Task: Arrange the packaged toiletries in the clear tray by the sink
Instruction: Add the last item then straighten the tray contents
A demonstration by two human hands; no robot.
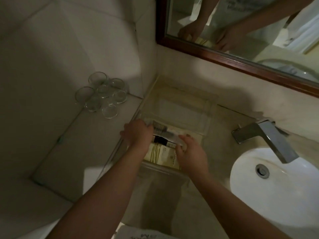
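From the head view, our left hand (pixel 138 134) and right hand (pixel 192 153) each pinch one end of a slim wrapped packet (pixel 164 132), held low over the clear tray (pixel 209 109) beside the sink (pixel 250 195). We should lay it flat, square to the striped boxes (pixel 162 154). Dimness and blur hide the labels, and our hands cover the packet's ends.

Both bare forearms reach forward and converge. The left hand (pixel 138 133) and right hand (pixel 191 152), palms down, pinch opposite ends of a thin clear-wrapped packet (pixel 164 132).
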